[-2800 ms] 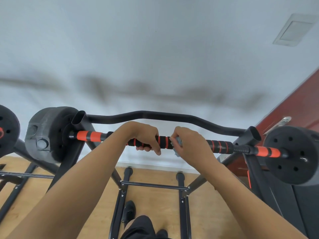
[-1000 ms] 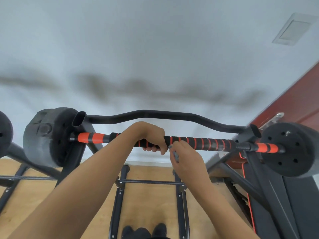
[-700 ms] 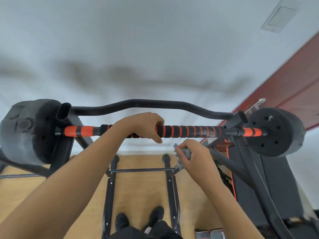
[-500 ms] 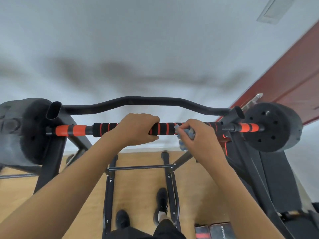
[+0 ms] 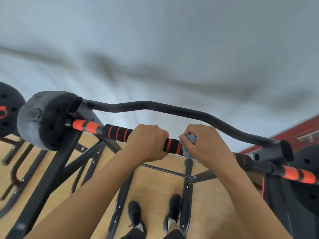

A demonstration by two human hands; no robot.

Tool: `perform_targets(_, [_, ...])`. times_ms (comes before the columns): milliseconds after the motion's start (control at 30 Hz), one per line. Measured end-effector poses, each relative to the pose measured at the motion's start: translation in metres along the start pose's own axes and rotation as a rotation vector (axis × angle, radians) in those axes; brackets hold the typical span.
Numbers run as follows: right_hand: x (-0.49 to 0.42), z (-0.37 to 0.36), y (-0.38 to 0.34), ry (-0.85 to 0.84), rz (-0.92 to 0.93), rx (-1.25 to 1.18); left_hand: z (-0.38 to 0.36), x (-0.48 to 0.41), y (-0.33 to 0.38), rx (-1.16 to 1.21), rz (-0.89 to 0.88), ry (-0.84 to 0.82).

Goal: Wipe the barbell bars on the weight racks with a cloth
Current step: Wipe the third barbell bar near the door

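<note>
A barbell bar (image 5: 117,132) with black foam grip and orange rings lies across a black rack (image 5: 51,171), dark weight plates at both ends (image 5: 43,119). My left hand (image 5: 147,143) grips the bar near its middle. Just to its right, my right hand (image 5: 205,144) holds a small blue cloth (image 5: 188,145) wrapped against the bar. The bar under both hands is hidden.
A curved black rack bar (image 5: 172,109) runs behind the barbell. Another weight plate (image 5: 8,109) shows at the far left. The right plate (image 5: 307,178) is partly cut off. Rack legs and crossbars (image 5: 187,195) stand on the wooden floor around my feet (image 5: 136,214).
My right hand dropped off the bar with the cloth, then came back onto it and slid left toward my left hand. The camera view swung right, then back left.
</note>
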State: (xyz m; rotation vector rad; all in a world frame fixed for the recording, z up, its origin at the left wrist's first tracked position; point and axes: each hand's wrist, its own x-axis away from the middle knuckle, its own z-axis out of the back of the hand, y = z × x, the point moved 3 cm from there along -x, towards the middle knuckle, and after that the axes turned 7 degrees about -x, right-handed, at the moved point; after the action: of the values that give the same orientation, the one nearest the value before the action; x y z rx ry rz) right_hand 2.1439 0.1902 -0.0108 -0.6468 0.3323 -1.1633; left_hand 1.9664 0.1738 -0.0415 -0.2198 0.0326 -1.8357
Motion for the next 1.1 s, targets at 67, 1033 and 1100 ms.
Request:
perform_targets(67, [0.001, 0.0, -0.004, -0.013, 0.039, 0.031, 0.0, -0.003, 0.0, -0.01, 0.017, -0.018])
perform_targets(1033, [0.042, -0.034, -0.036, 0.269, -0.123, 0.224, 0.007, 0.014, 0.009, 0.075, -0.085, 0.16])
perform_targets(1100, [0.037, -0.033, -0.039, 0.257, -0.116, 0.272, -0.004, 0.017, 0.018, -0.012, -0.086, 0.298])
